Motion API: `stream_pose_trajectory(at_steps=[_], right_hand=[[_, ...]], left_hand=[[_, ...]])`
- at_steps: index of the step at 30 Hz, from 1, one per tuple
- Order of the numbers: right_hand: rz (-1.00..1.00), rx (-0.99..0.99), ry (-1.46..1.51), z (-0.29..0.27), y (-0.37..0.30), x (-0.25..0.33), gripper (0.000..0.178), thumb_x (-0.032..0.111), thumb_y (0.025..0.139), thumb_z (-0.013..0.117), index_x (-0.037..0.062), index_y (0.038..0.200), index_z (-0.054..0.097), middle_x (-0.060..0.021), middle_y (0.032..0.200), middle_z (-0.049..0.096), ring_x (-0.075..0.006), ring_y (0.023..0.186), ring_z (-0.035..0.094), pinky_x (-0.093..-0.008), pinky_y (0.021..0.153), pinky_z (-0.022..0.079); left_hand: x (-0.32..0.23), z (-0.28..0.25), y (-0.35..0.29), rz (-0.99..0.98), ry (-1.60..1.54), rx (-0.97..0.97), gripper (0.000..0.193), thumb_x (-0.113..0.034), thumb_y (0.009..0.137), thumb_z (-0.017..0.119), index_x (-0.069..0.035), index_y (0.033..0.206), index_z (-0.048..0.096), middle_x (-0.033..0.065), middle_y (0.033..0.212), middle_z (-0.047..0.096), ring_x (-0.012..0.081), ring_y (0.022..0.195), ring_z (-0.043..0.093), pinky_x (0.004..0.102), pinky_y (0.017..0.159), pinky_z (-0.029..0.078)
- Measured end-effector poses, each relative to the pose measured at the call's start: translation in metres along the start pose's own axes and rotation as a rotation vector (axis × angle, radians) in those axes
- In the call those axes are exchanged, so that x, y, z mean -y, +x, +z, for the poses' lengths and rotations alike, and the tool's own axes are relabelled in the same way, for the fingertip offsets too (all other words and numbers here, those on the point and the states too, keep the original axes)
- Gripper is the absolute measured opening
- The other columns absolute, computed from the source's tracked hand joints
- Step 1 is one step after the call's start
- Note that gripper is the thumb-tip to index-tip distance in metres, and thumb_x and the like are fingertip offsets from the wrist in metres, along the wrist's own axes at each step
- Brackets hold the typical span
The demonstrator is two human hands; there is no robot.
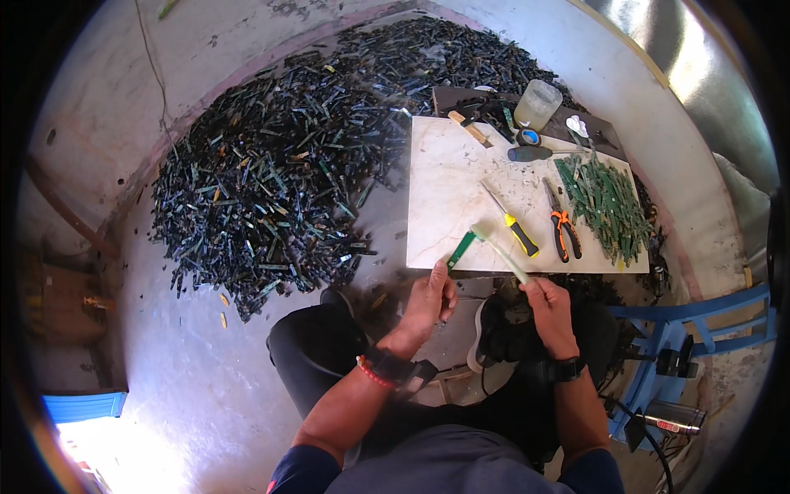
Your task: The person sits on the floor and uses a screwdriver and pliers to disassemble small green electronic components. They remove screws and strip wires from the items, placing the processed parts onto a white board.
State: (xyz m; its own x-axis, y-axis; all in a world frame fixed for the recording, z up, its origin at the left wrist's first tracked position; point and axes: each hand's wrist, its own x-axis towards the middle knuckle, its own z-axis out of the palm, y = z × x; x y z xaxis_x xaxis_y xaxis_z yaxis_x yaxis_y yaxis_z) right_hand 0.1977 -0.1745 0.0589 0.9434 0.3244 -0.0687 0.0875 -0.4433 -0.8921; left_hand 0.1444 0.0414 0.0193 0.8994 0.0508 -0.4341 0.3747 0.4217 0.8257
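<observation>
Pinched in my left hand (429,303) is a narrow green circuit board strip (462,250), pointing up and away over the near edge of a white board (440,181). My right hand (550,313) grips a pale, slim-handled brush that looks like a toothbrush (508,262). The brush's head meets the far end of the strip. Just beyond the brush lies a yellow-and-black handled tool with a narrow metal blade (520,235). Orange-and-black pliers (563,230) rest to its right, beside a heap of green strips (607,210).
At the board's back are a dark-handled screwdriver (531,153), a round roll (528,137) and a cloudy plastic jar (539,104). A large heap of dark strips (255,193) covers the floor leftward to the wall. A blue chair (658,350) and a metal flask (675,417) are at right.
</observation>
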Motion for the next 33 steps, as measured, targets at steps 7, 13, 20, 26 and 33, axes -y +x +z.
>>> stream_pose_trajectory(at_steps=[7, 13, 20, 26, 33], right_hand=[[0.072, 0.118, 0.039, -0.002, -0.002, 0.000, 0.021, 0.015, 0.093, 0.054, -0.0048, 0.089, 0.063, -0.0005, 0.065, 0.050, -0.0057, 0.063, 0.043, -0.0237, 0.055, 0.036], [0.024, 0.114, 0.065, 0.001, -0.004, -0.009, 0.024, 0.018, 0.094, 0.054, -0.0028, 0.088, 0.064, 0.0058, 0.065, 0.048, -0.0024, 0.060, 0.038, -0.0207, 0.053, 0.031], [0.207, -0.030, 0.296, -0.004, -0.003, -0.003, 0.027, 0.023, 0.095, 0.054, -0.0021, 0.093, 0.065, 0.0053, 0.061, 0.045, -0.0013, 0.053, 0.038, -0.0196, 0.047, 0.029], [0.345, -0.044, 0.487, -0.008, -0.007, 0.006, 0.027, 0.026, 0.095, 0.055, 0.0008, 0.093, 0.065, 0.0083, 0.060, 0.041, 0.0007, 0.046, 0.032, -0.0183, 0.040, 0.024], [0.226, 0.153, 0.202, -0.011, -0.015, 0.006, 0.026, 0.022, 0.094, 0.056, -0.0015, 0.088, 0.066, 0.0056, 0.064, 0.047, -0.0017, 0.056, 0.040, -0.0203, 0.049, 0.031]], left_hand=[[0.008, -0.004, 0.005, -0.039, -0.082, 0.004, 0.056, -0.058, 0.095, 0.038, -0.009, 0.068, 0.043, 0.0044, 0.059, 0.044, 0.0129, 0.047, 0.038, 0.0259, 0.044, 0.029], [0.010, -0.005, 0.007, -0.097, -0.186, 0.005, 0.051, -0.053, 0.095, 0.043, -0.010, 0.069, 0.043, 0.0037, 0.060, 0.043, 0.0136, 0.049, 0.037, 0.0260, 0.045, 0.029], [0.008, -0.004, 0.010, -0.114, -0.288, -0.016, 0.046, -0.046, 0.095, 0.049, -0.010, 0.067, 0.045, 0.0029, 0.057, 0.047, 0.0115, 0.042, 0.039, 0.0258, 0.041, 0.028], [0.002, 0.000, 0.003, -0.006, -0.179, 0.003, 0.037, -0.032, 0.094, 0.056, -0.011, 0.065, 0.049, -0.0002, 0.059, 0.045, 0.0087, 0.049, 0.037, 0.0233, 0.045, 0.029], [0.009, 0.000, 0.005, 0.072, -0.014, -0.047, 0.040, -0.037, 0.096, 0.052, -0.009, 0.067, 0.052, -0.0013, 0.058, 0.047, 0.0072, 0.046, 0.041, 0.0230, 0.043, 0.029]])
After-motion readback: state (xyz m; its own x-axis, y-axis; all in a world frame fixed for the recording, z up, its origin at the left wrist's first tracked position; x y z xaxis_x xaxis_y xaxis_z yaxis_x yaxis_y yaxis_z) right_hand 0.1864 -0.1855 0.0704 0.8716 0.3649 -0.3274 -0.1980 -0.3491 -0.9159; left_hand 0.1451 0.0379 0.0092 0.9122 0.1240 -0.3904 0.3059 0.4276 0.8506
